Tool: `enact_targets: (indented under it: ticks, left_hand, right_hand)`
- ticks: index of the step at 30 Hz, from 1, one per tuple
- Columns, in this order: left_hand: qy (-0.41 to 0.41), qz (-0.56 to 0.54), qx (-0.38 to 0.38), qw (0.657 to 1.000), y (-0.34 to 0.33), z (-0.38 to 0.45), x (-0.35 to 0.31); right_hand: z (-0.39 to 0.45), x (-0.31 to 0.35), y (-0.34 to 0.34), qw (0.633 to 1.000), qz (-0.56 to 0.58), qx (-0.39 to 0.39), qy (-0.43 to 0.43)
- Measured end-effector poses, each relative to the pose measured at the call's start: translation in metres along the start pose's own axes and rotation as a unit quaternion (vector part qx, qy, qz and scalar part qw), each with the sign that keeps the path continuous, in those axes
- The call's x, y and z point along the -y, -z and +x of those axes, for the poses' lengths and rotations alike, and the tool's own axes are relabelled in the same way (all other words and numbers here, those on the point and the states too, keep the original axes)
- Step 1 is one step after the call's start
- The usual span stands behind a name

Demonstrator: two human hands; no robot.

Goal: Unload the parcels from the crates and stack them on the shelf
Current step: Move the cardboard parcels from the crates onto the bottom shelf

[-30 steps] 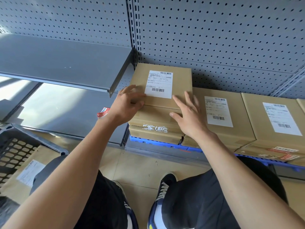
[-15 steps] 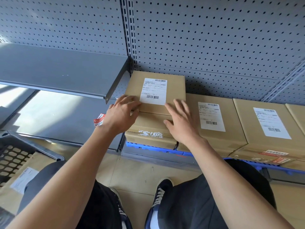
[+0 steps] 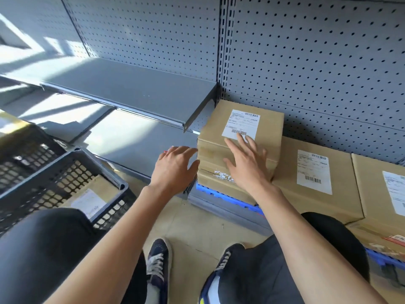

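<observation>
A brown cardboard parcel (image 3: 263, 126) with a white label lies on top of a stack at the left end of the bottom shelf. My right hand (image 3: 245, 163) rests flat on its front edge, fingers spread, gripping nothing. My left hand (image 3: 175, 167) hovers open just left of the stack, fingertips close to its side. More labelled parcels (image 3: 315, 183) lie in a row to the right on a blue pallet (image 3: 221, 195). A dark plastic crate (image 3: 72, 176) at the left holds another parcel (image 3: 87, 198).
A grey metal shelf board (image 3: 131, 95) juts out at mid height on the left, its corner close to the stack. Perforated grey back panels (image 3: 306, 62) rise behind. My knees and shoes are over the tan floor (image 3: 192, 227) below.
The view has swung left, bringing the crate further into sight. My left hand has come off the top parcel's corner and drawn back to the left. My right hand stays on the parcel.
</observation>
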State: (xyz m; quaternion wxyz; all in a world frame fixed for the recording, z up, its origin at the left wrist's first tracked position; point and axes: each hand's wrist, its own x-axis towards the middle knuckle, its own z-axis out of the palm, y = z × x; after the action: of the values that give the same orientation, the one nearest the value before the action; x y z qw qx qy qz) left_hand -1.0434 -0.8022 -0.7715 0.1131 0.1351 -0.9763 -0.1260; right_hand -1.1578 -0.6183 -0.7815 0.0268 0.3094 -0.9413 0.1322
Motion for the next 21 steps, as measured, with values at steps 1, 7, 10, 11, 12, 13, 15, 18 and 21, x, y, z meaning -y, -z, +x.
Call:
enact_targets:
  ticks: [1, 7, 10, 11, 12, 13, 15, 18, 21]
  left_hand:
    - [0.007, 0.003, 0.001, 1.0, 0.004, -0.003, 0.005]
    - [0.056, 0.017, -0.007, 0.998, 0.028, -0.035, 0.052]
    - [0.11, 0.026, 0.005, 0.994, 0.038, -0.057, 0.091]
    - [0.129, 0.025, 0.008, 0.991, 0.043, -0.066, 0.105]
    - [0.146, 0.022, 0.01, 0.989, 0.048, -0.075, 0.117]
    - [0.16, 0.02, 0.01, 0.987, 0.053, -0.085, 0.129]
    - [0.19, 0.021, 0.005, 0.982, 0.065, -0.107, 0.152]
    - [0.236, 0.034, -0.001, 0.971, 0.084, -0.144, 0.184]
    - [0.283, 0.044, -0.009, 0.958, 0.102, -0.187, 0.21]
  right_hand:
    - [0.002, 0.007, -0.002, 1.0, 0.0, 0.006, 0.012]
    - [0.022, 0.069, -0.021, 0.995, 0.022, 0.016, 0.096]
    - [0.031, 0.117, -0.033, 0.986, 0.038, 0.013, 0.163]
    - [0.032, 0.134, -0.037, 0.982, 0.041, 0.021, 0.183]
    - [0.032, 0.152, -0.042, 0.978, 0.04, 0.033, 0.202]
    - [0.031, 0.17, -0.047, 0.974, 0.037, 0.05, 0.22]
    - [0.027, 0.206, -0.057, 0.963, 0.029, 0.078, 0.256]
    - [0.018, 0.259, -0.069, 0.949, 0.049, 0.108, 0.292]
    - [0.007, 0.313, -0.078, 0.937, 0.073, 0.14, 0.313]
